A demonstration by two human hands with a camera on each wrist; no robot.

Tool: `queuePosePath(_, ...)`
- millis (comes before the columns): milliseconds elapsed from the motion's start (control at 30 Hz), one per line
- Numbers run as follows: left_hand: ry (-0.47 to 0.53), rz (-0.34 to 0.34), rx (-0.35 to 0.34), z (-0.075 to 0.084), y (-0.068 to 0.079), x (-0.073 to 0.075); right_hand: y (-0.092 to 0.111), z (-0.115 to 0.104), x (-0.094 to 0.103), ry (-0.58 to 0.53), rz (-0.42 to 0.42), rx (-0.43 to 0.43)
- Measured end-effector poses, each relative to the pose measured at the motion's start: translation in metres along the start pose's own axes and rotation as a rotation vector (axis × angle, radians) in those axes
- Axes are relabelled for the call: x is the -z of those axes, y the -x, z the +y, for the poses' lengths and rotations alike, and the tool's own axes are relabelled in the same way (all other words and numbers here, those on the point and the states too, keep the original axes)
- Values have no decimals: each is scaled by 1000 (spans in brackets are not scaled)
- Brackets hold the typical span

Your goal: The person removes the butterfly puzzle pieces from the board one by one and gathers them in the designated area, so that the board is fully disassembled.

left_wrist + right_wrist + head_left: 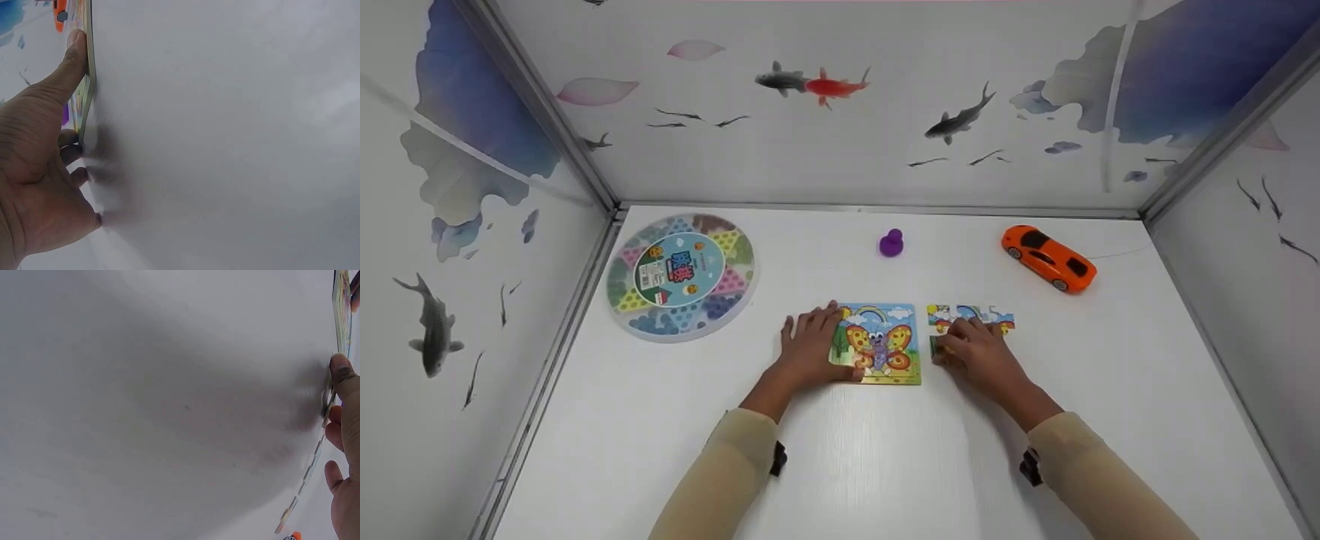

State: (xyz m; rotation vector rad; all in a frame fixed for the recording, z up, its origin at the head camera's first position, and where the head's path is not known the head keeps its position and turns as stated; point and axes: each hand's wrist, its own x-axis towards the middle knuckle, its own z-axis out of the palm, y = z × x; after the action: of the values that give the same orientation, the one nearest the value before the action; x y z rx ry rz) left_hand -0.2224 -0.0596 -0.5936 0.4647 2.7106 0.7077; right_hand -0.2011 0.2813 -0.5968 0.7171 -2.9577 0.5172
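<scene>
A square jigsaw puzzle board [881, 341] with a butterfly and rainbow picture lies flat on the table. My left hand [808, 346] rests at its left side, fingers spread by the upper left and thumb along the lower edge. In the left wrist view the left thumb [70, 62] lies against the board's edge. To the right of the board, my right hand [979, 356] pinches a small green-edged puzzle piece [936, 348], mostly hidden by the fingers. Just beyond those fingers lies a row of loose puzzle pieces [997, 318], partly covered by the hand.
At the back left lies a round Chinese checkers set [739, 262] under a clear cover. A purple pawn-shaped piece [892, 243] is at the back middle, and an orange toy car [1050, 259] at the back right. Printed wall panels [840, 150] enclose the white table [870, 465].
</scene>
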Motion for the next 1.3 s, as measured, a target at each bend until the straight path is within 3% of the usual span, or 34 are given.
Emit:
queuePosePath(433,17,2,-6,0,2,1,-3,-1,-1,10,-21,14)
queuePosePath(633,12,9,-3,1,2,1,-13,-14,-5,-13,-17,-17)
queuePosePath(1000,8,-2,3,1,2,1,-33,-47,-21,-12,-24,8)
queuePosePath(1300,-4,-5,12,1,1,2,-45,-59,-26,-48,-32,-13)
